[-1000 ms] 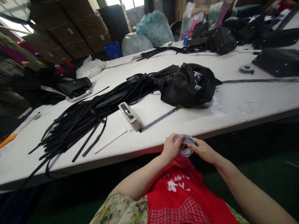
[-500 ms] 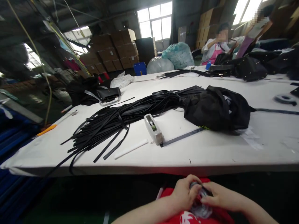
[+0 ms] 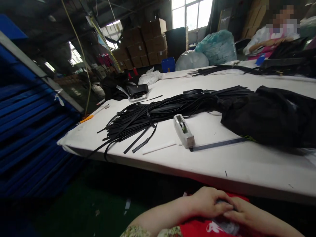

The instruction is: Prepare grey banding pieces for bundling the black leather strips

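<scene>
Left hand [image 3: 208,205] and right hand [image 3: 243,215] closed together on a mostly hidden grey tape roll [image 3: 223,201], in the lap below the desk [image 3: 247,164] edge | black bag [image 3: 271,115]: contents unseen, cut off at right; strap bundle [image 3: 158,113] beside tape dispenser [image 3: 183,130]

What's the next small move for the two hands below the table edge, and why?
Probably lift both hands back up to the white table. The left hand and right hand are clasped over a mostly hidden small thing above the red apron, below the table edge.
</scene>
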Available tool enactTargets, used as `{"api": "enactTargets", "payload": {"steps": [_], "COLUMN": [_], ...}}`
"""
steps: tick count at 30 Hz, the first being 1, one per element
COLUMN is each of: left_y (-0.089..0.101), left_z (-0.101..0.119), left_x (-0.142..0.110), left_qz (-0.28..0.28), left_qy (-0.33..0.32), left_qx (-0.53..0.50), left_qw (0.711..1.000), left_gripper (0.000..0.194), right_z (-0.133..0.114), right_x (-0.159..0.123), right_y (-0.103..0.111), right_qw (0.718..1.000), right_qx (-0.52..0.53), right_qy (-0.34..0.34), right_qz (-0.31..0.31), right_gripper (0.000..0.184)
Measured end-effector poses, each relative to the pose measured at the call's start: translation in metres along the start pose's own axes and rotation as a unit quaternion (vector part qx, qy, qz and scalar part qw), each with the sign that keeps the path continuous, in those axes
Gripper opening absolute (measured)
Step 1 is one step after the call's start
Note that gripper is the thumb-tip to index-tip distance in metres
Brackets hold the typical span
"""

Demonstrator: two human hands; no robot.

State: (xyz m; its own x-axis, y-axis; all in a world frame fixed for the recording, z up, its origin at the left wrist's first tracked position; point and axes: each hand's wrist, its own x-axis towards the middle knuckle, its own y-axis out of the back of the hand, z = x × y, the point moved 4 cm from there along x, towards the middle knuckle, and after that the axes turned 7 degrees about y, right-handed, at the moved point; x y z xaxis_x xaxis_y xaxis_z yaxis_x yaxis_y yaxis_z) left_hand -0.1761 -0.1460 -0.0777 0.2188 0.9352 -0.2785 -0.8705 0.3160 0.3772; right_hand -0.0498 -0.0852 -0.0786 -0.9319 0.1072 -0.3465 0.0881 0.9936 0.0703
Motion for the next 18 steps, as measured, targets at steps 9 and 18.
{"api": "enactTargets", "payload": {"steps": [9,18], "left_y": [-0.005,-0.002], "left_z": [-0.019,-0.039], "left_x": [-0.009,-0.002], "left_qz": [0.052,0.041], "left_qy": [0.07,0.083], "left_qx": [-0.054,-0.111], "left_qw": [0.995,0.989], "left_gripper": [0.034,0.041], "right_z": [0.017,-0.022], "right_x": [0.014,-0.048], "right_y": [0.021,0.151], "right_qw": [0.994,0.806], "right_qx": [-0.097,-0.256], "right_qy": [-0.025,0.058], "right_qz": [0.031,0.53], "right_gripper": [0.044,0.026]}}
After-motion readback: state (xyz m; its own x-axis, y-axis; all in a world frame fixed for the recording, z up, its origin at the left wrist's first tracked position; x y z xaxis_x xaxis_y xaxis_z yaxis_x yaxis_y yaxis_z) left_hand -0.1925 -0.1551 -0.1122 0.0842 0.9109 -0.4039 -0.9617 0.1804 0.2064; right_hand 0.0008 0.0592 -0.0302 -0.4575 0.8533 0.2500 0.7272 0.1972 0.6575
